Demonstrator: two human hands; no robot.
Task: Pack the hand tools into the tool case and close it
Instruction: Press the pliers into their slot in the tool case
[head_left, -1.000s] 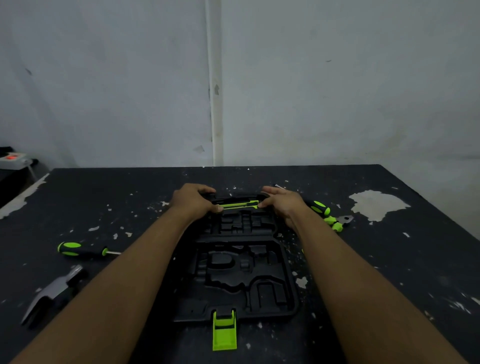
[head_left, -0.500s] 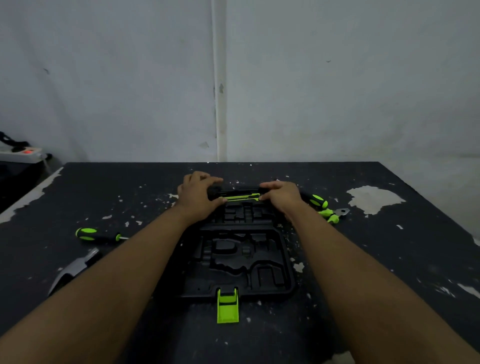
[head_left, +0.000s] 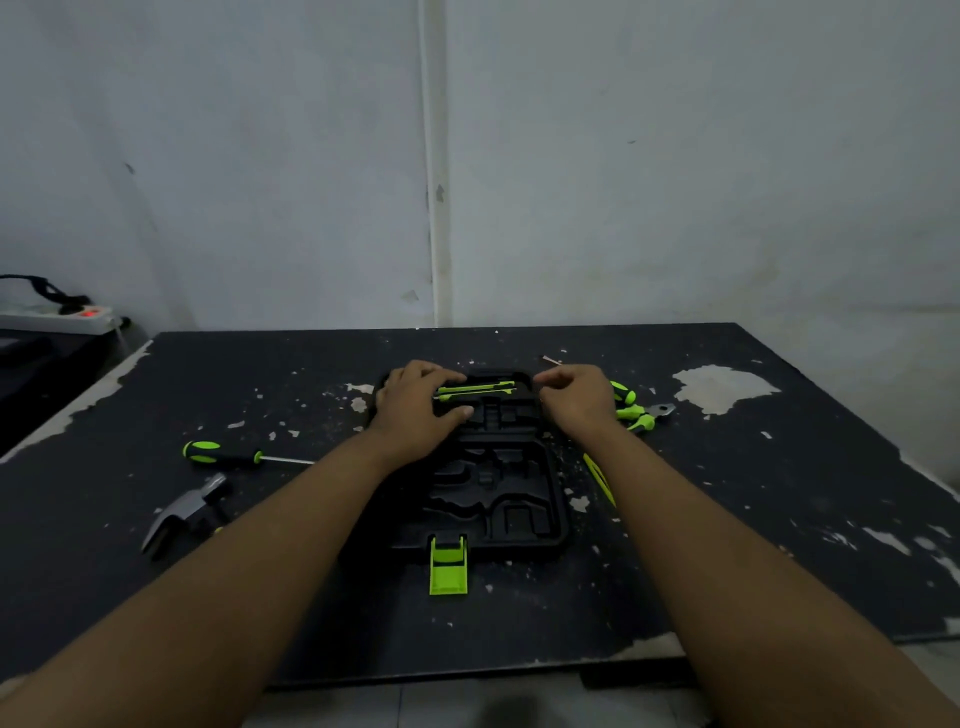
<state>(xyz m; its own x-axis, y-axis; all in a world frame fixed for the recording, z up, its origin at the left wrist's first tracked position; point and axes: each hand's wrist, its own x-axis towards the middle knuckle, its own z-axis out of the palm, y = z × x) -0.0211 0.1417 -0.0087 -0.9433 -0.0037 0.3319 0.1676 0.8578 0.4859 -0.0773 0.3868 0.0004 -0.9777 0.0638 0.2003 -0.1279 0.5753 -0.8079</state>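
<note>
Case (head_left: 498, 499) lay open on the table (head_left: 727, 519), its green latch (head_left: 448, 566) at the near edge. In the head view, a green-and-black tool (head_left: 475, 389) sat in the far slot. The left hand (head_left: 421, 410) pressed flat, fingers spread, on that tool's left end. The right hand (head_left: 576, 400) hovered loosely curled at the case's right rim, holding nothing. A screwdriver (head_left: 228, 454) and hammer (head_left: 182, 512) lay left; pliers (head_left: 641, 413) lay right.

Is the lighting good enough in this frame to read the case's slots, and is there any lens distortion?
Head view: dim and underexposed, so the black tool case slots blur into shadow; only green parts like the latch stand out. Wide-angle stretch enlarges the forearms; no glare.
</note>
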